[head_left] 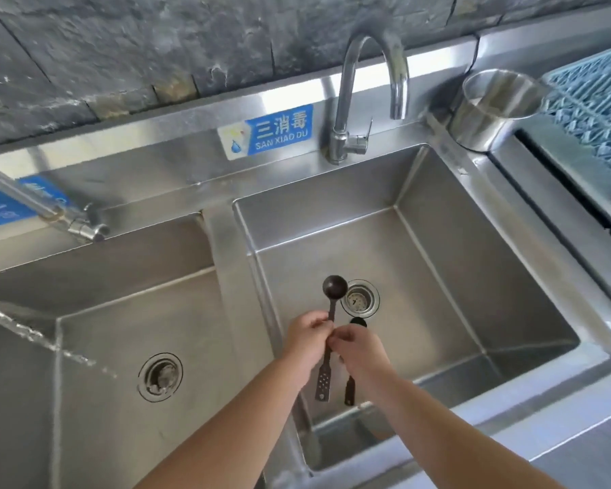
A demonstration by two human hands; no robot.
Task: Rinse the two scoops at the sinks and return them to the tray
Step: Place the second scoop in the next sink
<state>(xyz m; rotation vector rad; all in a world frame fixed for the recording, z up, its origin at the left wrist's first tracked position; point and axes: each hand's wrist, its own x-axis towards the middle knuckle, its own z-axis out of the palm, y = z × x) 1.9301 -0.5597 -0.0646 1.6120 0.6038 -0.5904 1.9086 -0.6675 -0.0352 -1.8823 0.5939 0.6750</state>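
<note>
Now | left hand (306, 335) grips brown scoop (333, 289) | right hand (358, 349) grips black scoop (357, 322)

A stainless steel counter (529, 411) runs along a dark stone wall (156, 47) and holds two sunken sinks side by side, the left sink (96, 347) and the right sink (455, 270), each with a round drain. A curved faucet (367, 82) stands on the back ledge. A steel cup (487, 111) sits on the counter just beside a blue rack (593, 100) at the right.
</note>
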